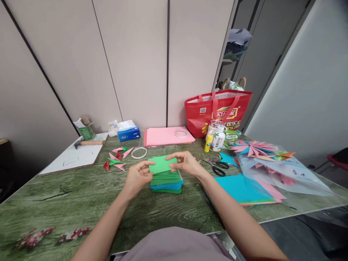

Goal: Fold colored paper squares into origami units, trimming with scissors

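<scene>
A small rectangular sheet of green paper [162, 165] is held up between both hands. My left hand [138, 177] pinches its left edge between thumb and fingers, and my right hand [185, 163] grips the right edge the same way. Below and partly behind the sheet lies a stack of cut paper [166, 186], green on top with blue and more green layers lower down. To the left, several folded paper pieces [117, 159] in red, pink and green lie on the table beside a roll of tape [139, 153].
Pink sheets [163, 136] with another tape roll [181, 133] lie at the back. Scissors [220, 168], a glue stick [208, 143], blue sheets [244, 189] and a plastic bag [304, 177] are on the right. A hammer [89, 143] rests on a white board [72, 155] at left.
</scene>
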A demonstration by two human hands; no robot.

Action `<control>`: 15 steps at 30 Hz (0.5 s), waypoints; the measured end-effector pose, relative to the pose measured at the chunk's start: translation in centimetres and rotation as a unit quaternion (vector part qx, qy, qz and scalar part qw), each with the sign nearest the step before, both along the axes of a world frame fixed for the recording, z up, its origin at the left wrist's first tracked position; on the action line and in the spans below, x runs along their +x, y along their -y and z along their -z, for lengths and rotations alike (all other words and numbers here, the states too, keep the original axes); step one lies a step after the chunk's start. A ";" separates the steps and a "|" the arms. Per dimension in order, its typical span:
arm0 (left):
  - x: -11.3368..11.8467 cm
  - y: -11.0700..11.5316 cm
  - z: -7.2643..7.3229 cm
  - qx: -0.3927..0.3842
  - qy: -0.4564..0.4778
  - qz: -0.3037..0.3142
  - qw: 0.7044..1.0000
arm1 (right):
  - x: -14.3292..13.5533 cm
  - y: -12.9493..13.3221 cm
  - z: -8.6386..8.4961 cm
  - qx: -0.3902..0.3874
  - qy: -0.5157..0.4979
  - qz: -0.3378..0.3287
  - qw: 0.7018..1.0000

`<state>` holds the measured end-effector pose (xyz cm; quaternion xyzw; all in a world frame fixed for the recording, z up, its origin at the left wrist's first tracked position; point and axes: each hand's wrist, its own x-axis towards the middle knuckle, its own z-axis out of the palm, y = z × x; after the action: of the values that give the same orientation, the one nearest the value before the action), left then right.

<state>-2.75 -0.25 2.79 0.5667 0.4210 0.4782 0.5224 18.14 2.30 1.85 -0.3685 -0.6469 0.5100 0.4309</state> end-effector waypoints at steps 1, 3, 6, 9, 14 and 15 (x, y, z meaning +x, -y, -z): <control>-0.3 -0.1 0.0 0.004 0.015 -0.009 1.000 | 0.4 -0.1 -0.2 0.011 -0.007 0.025 1.000; -0.8 -0.5 -0.1 0.027 0.050 -0.036 0.998 | 1.2 -0.4 -0.5 0.039 -0.021 0.096 0.994; -1.1 -0.7 -0.2 0.061 0.085 -0.074 0.992 | 1.5 -0.6 -0.6 0.058 -0.059 0.150 0.985; -0.5 -0.6 0.1 0.038 0.082 -0.049 0.995 | 0.6 -0.6 -0.3 0.049 -0.056 0.122 0.990; 0.5 0.0 0.6 0.001 0.038 -0.020 0.999 | -1.1 0.0 0.2 0.038 -0.036 0.059 0.997; 0.5 0.0 0.7 0.004 0.038 -0.018 0.999 | -1.2 0.2 0.2 0.034 -0.043 0.048 0.997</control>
<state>-2.21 -0.30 2.13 0.5422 0.4095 0.5104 0.5271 16.92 2.12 1.65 -0.3626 -0.6262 0.4816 0.4945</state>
